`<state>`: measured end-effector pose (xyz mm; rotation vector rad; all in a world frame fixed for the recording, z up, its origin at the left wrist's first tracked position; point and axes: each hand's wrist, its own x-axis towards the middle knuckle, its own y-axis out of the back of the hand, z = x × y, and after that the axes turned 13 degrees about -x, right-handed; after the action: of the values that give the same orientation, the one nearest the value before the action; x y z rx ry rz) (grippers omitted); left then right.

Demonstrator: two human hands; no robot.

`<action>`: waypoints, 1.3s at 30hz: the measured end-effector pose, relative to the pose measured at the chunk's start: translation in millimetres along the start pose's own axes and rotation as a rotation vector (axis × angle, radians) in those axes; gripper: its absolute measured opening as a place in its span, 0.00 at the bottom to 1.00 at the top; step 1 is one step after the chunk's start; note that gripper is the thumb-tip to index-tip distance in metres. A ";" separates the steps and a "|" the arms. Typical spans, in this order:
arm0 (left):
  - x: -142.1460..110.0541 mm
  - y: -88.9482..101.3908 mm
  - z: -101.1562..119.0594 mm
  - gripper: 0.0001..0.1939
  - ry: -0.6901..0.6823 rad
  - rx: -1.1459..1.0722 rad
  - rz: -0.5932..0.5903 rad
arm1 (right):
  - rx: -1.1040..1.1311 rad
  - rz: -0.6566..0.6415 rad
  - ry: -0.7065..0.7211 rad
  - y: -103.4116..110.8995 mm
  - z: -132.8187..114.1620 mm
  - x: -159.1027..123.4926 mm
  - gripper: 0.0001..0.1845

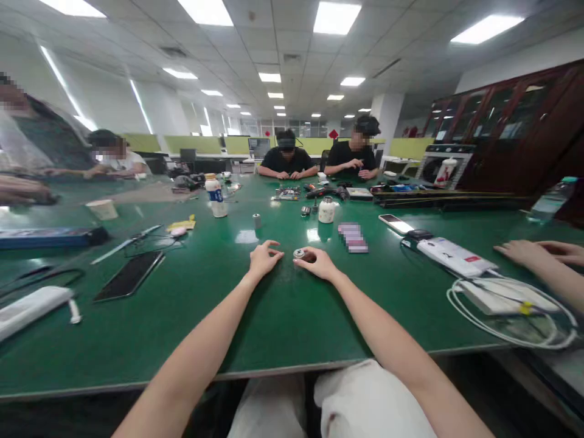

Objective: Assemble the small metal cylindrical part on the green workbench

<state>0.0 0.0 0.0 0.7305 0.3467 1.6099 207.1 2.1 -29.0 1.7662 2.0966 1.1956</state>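
Note:
Both my arms reach out over a green table. My right hand is curled around a small round metal part, fingertips pinching it against the tabletop. My left hand rests just left of the part, fingers loosely bent and apart, holding nothing. A small metal cylinder stands farther back, and a white jar sits beyond my right hand.
A dark phone and cables lie at the left, a white bottle behind. A power strip and coiled white cable lie at the right beside another person's hands. Two people sit across the table; others sit at left.

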 end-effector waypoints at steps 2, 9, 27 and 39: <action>-0.5 2.2 1.7 0.16 0.000 0.016 0.059 | 0.004 0.000 -0.003 -0.2 -0.4 -0.1 0.22; -0.8 8.0 11.2 0.22 -0.023 0.176 0.206 | 0.015 0.007 -0.015 0.0 -1.7 -0.6 0.22; -3.2 1.5 0.1 0.07 -0.096 0.138 -0.002 | 0.019 -0.003 -0.016 1.8 -3.1 -1.1 0.22; -11.5 -22.0 33.6 0.10 -0.399 -0.405 0.109 | 0.041 -0.018 0.000 -0.4 -0.5 0.5 0.20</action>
<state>38.6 -13.2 9.0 0.7414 -0.3052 1.5270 206.4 2.3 -28.8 1.7610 2.1475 1.1565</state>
